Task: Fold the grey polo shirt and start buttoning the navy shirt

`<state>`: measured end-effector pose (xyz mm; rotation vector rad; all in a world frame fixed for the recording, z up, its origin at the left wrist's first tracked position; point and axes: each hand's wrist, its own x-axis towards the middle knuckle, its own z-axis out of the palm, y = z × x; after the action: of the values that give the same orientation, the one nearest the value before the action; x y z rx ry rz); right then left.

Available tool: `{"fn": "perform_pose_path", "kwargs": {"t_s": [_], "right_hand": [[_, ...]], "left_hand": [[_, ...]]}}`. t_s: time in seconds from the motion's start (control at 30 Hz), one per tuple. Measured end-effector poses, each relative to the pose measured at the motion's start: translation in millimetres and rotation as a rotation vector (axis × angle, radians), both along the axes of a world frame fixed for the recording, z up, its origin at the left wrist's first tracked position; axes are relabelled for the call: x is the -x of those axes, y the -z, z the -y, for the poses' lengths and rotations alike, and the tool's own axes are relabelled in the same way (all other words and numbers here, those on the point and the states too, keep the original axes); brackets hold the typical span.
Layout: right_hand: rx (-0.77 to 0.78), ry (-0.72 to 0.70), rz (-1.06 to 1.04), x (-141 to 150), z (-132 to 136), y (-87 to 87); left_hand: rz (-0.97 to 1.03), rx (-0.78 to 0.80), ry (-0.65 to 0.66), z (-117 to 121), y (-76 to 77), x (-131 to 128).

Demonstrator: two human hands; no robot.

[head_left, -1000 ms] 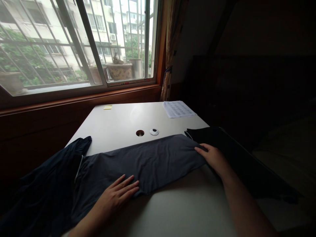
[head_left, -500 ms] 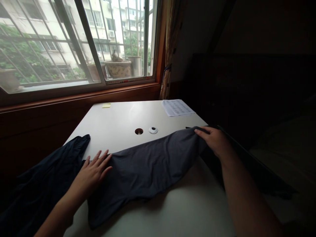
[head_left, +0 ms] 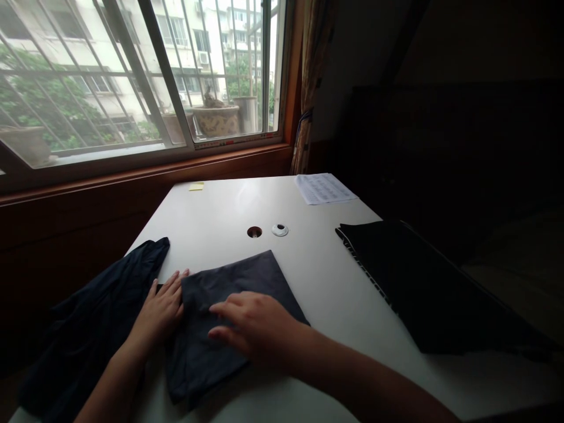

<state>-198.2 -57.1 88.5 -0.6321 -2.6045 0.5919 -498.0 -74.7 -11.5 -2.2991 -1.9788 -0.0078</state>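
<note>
A dark blue-grey garment (head_left: 264, 276) lies folded over on the white table, forming a compact, slightly tilted block. Along its left edge rests my left hand (head_left: 161, 308), flat with the fingers stretched out. My right hand (head_left: 255, 323) is above the middle of the folded cloth, its thumb and forefinger apart and nothing between them. Part of the garment is hidden under that hand. To the left, a crumpled navy garment (head_left: 97, 317) hangs over the table's edge, partly behind my left forearm.
A black cloth (head_left: 423, 282) with a pale stitched edge lies at the table's right side. Printed sheets (head_left: 326, 189) and a yellow sticky note (head_left: 196, 186) are at the far end. A round hole (head_left: 254, 232) and its white cover (head_left: 280, 230) sit mid-table. Beyond stands a barred window (head_left: 171, 76).
My right hand has carried the garment's right end leftward over the rest, folding it, and has let go. The black cloth on the right is now uncovered. My left hand stays near the left edge.
</note>
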Motion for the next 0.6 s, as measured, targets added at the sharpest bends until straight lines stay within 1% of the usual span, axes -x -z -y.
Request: {"fn": "perform_pose_path", "kwargs": {"t_s": [0.1, 0.2, 0.27, 0.3, 0.37, 0.47, 0.53, 0.6], "right_hand": [[-0.047, 0.260, 0.040, -30.8, -27.6, 21.2], [-0.092, 0.544, 0.171, -64.8, -46.8, 45.5], [-0.057, 0.627, 0.232, -82.8, -50.3, 59.7], [-0.013, 0.632, 0.239, -89.6, -49.9, 65.2], [0.114, 0.598, 0.232, -98.4, -47.1, 72.4], [0.303, 0.520, 0.192, -102.9, -43.8, 75.9], [0.371, 0.476, 0.136, -104.5, -45.4, 76.6], [0.387, 0.458, 0.081, -109.0, -52.0, 77.3]], "left_hand": [[0.033, -0.008, -0.020, -0.3, 0.6, 0.3], [0.038, -0.007, -0.020, -1.0, 1.7, 0.2], [0.041, -0.008, -0.027, -1.3, 2.3, 0.4], [0.045, -0.009, -0.030, -1.4, 2.5, 0.5], [0.052, -0.016, -0.032, -1.2, 2.7, 0.5], [0.074, -0.024, -0.026, -1.1, 3.2, 0.3], [0.106, -0.024, -0.022, -1.4, 3.7, 0.4], [0.166, -0.045, -0.019, -2.0, 3.5, 0.5]]}}
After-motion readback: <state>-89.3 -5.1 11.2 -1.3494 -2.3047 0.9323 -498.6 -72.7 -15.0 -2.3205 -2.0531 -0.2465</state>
